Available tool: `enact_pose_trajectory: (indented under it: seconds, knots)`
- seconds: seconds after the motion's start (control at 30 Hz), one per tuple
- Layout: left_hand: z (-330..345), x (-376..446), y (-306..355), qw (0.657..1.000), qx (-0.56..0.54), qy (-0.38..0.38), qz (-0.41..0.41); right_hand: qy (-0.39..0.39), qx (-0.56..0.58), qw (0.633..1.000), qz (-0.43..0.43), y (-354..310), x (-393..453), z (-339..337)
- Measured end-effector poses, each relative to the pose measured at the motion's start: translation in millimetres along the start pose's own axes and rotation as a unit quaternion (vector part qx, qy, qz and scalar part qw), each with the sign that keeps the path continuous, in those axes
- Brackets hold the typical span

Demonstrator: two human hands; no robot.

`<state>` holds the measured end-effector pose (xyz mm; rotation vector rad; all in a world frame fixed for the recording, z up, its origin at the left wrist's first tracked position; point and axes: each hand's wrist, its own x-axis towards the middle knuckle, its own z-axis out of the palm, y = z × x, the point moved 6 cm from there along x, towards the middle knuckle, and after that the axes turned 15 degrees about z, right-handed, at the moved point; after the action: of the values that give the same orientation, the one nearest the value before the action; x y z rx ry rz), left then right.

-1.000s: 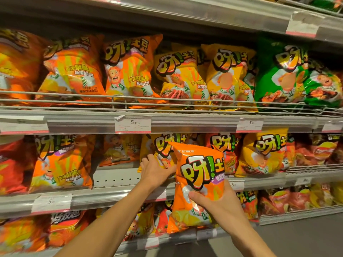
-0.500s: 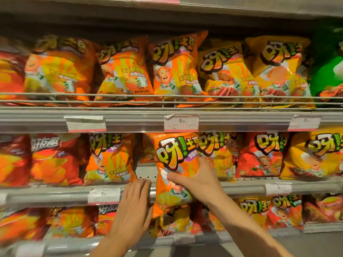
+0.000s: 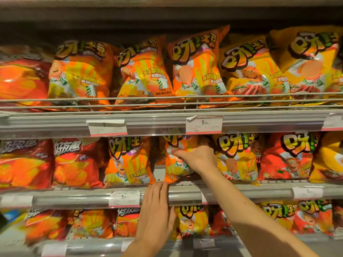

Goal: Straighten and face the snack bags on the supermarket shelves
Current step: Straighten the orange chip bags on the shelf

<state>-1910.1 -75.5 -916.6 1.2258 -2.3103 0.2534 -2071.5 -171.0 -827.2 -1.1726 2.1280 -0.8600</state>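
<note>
My right hand (image 3: 197, 157) grips an orange snack bag (image 3: 175, 164) that stands upright in a gap on the middle shelf (image 3: 185, 194). Its fingers curl over the bag's front and hide much of the print. To the bag's left stands a matching orange bag (image 3: 129, 160); a yellow-orange bag (image 3: 234, 158) is on its right. My left hand (image 3: 156, 210) lies flat, fingers together, against the middle shelf's front rail just below the held bag and holds nothing.
The upper shelf (image 3: 167, 121) carries a row of orange and yellow bags behind a wire rail (image 3: 167, 98). Red bags (image 3: 74, 162) fill the middle shelf's left. A lower shelf (image 3: 96, 245) holds more bags. Price tags (image 3: 204, 124) hang on the rails.
My right hand has carried the orange bag up and back into the gap on the middle shelf. My left hand slid right along the rail. The camera view shifted left.
</note>
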Motion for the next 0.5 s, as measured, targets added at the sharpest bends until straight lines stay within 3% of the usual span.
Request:
enact_pose_trajectory:
  seconds: [0.27, 0.5]
  knots:
    - [2.7, 1.2, 3.9, 1.000, 0.010, -0.026, -0.011, -0.004, 0.056, 0.998, 0.035, -2.7, 14.4, 3.3]
    - [-2.9, 5.8, 7.6, 0.999, 0.039, -0.033, -0.005, -0.077, 0.100, 0.991, 0.045, 12.0, 10.5, 47.7]
